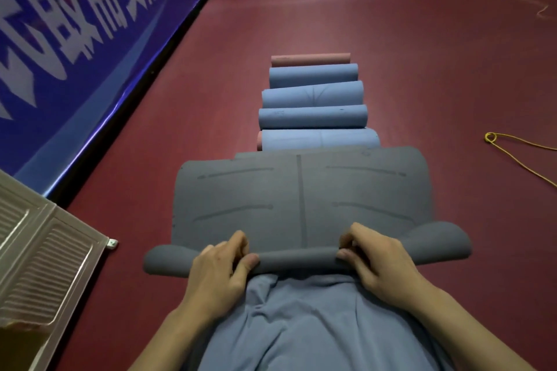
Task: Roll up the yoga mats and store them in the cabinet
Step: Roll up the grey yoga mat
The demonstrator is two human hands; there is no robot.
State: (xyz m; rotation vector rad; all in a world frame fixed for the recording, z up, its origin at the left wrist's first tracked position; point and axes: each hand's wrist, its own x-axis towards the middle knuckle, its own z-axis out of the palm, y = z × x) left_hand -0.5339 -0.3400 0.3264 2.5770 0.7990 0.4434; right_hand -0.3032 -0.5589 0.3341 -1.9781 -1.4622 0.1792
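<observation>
Blue shirt [316, 325]; banner [75, 24] characters blurred

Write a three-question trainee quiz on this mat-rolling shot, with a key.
1. True or false: both hands grip the rolled near edge of the grey mat.
2. How many rolled mats lie in the row beyond the grey mat? A) three B) five C) eight
3. Fill in: the yellow cord lies on the red floor to the person's ____.

Key
1. True: the left hand and the right hand curl round the rolled edge.
2. B: from far to near, a pink roll and four blue rolls, the nearest partly hidden by the grey mat.
3. right
</observation>
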